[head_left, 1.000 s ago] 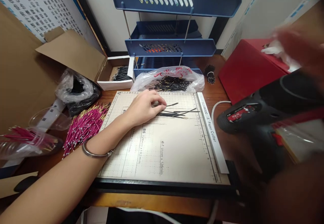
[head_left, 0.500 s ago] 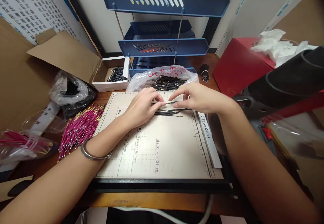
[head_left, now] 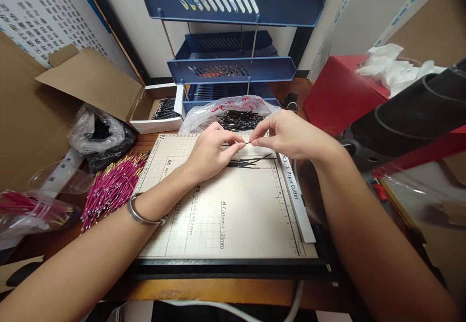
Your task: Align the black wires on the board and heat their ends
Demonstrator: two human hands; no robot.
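**Near the far edge of the cutter board (head_left: 251,215), pinches a thin dark piece (head_left: 248,143)**

With the left hand (head_left: 211,152), grips the piece between thumb and fingertips, reaching in from the near left side of the desk (head_left: 218,290). With the right hand (head_left: 282,135), pinches it too, thumb and forefinger pressed together just beside the left fingertips, exposing only a short stretch in the gap. Wears a metal bangle (head_left: 141,212) on the left wrist.

Just nearer than the hands, has several thin black pieces (head_left: 249,162) lying loosely crossed on the board, beside the white rail (head_left: 297,200) along its right edge. Toward the desk's left edge, beside the board, has a loose heap of magenta pieces (head_left: 114,188) with gold ends. Beyond the board, before a blue rack (head_left: 233,69) at the desk's far edge, has a translucent plastic bag (head_left: 204,118) of dark pieces and, to its left, an open white box (head_left: 155,127) holding more. Toward the far right corner, has a red box (head_left: 331,93) topped with white tissue (head_left: 393,67) and, nearer, a black tool (head_left: 400,118).
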